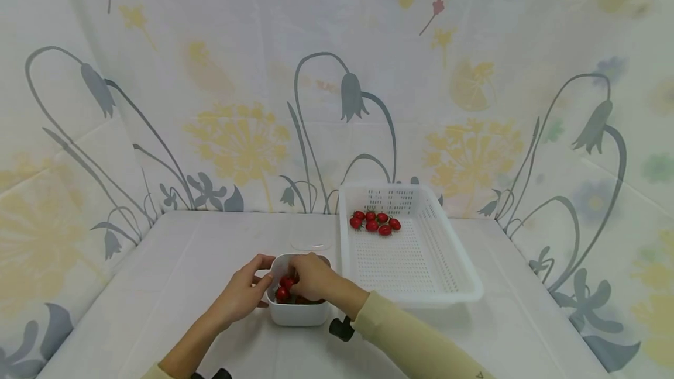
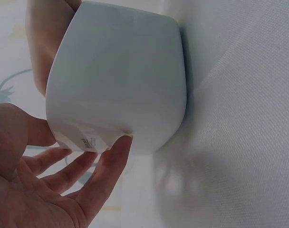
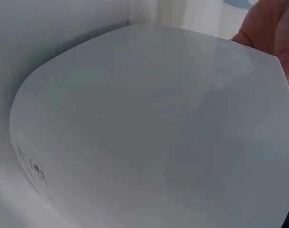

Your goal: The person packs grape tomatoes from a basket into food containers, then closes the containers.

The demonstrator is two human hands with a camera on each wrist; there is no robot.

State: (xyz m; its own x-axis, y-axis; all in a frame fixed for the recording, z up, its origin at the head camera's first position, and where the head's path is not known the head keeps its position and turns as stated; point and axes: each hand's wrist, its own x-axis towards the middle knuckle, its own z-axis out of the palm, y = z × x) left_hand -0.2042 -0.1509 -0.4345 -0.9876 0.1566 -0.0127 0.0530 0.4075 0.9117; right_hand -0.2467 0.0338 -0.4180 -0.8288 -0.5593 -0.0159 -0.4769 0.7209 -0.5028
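A small white container (image 1: 299, 316) stands on the table and holds red cherry tomatoes (image 1: 282, 294). My left hand (image 1: 244, 294) holds its left side. In the left wrist view, the thumb of my left hand (image 2: 44, 185) lies at the rim while its fingertips rest against the outer wall. My right hand (image 1: 316, 278) reaches down into the container from above, its fingers among the tomatoes. I cannot tell whether those fingers grip one, as the hand hides its own fingertips. The container wall (image 3: 149, 128) fills most of the right wrist view.
To the right stands a large white slotted basket (image 1: 463, 276), with several cherry tomatoes (image 1: 371, 226) grouped at its far left. A clear, thin-rimmed piece (image 1: 310, 246) lies just behind the container. Flower-printed cloth (image 1: 326, 75) hangs behind and beside the table (image 1: 210, 238).
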